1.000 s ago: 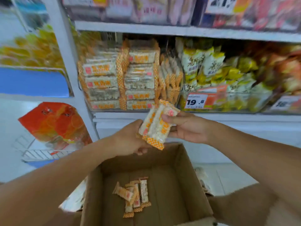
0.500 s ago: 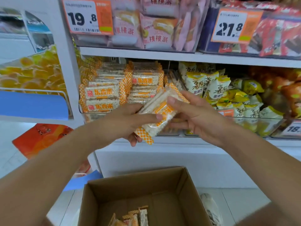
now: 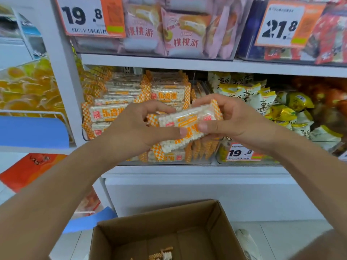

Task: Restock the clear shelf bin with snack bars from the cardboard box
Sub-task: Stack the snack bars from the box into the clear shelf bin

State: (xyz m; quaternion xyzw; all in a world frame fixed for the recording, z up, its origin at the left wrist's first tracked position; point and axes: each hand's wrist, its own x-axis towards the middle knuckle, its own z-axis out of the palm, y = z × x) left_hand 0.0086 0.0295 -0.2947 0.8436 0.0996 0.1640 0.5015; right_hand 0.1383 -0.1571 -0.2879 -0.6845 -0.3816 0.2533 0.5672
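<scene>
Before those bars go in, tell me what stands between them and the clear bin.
Nothing visible does. Both the left hand and right hand hold the snack bars right in front of the clear shelf bin. It is already stacked high with bars, so little room shows.

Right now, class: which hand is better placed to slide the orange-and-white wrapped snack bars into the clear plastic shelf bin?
Probably the right hand: it grips the snack bars at their far end, nearest the bin's open slot. The left hand pinches the near end.
</scene>
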